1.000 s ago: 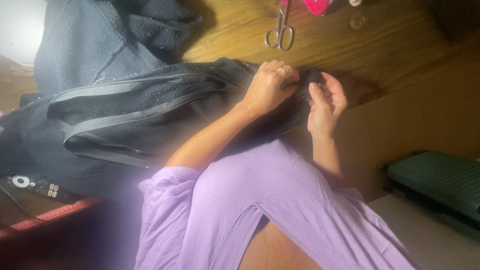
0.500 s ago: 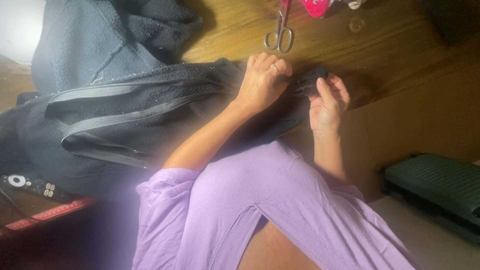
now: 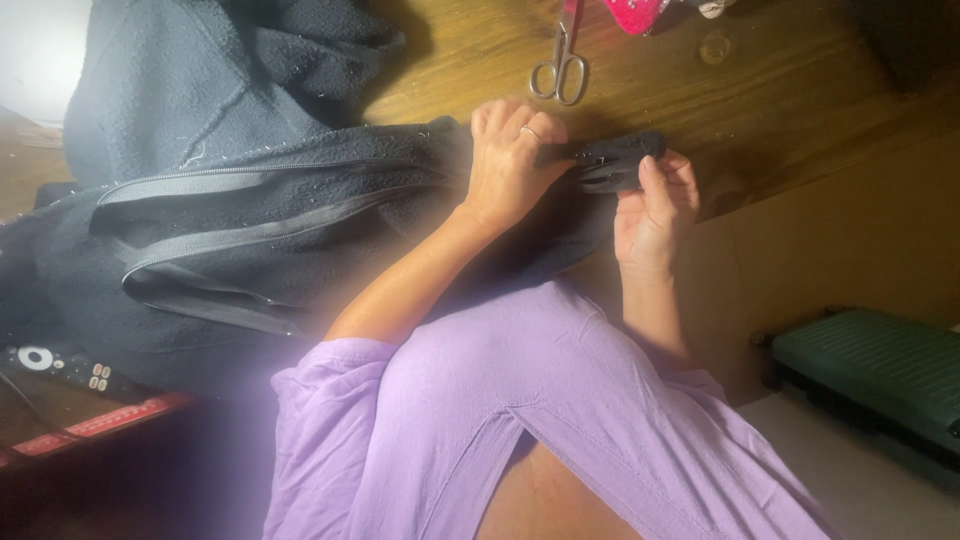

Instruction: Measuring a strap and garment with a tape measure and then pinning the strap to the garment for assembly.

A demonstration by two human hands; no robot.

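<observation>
Two hands (image 3: 510,160) (image 3: 655,205) on one dark fleece jacket (image 3: 250,220), one scissors (image 3: 562,60) nearby

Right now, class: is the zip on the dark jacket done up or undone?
Undone. The jacket lies with its two grey zip edges running apart, not joined.

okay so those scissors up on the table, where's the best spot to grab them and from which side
Probably by the two finger loops of the scissors. They lie flat on the wooden table with the loops pointing toward the person and the blades running away past the frame's top edge. Come from the near side, just beyond the left hand, with nothing in between.
</observation>
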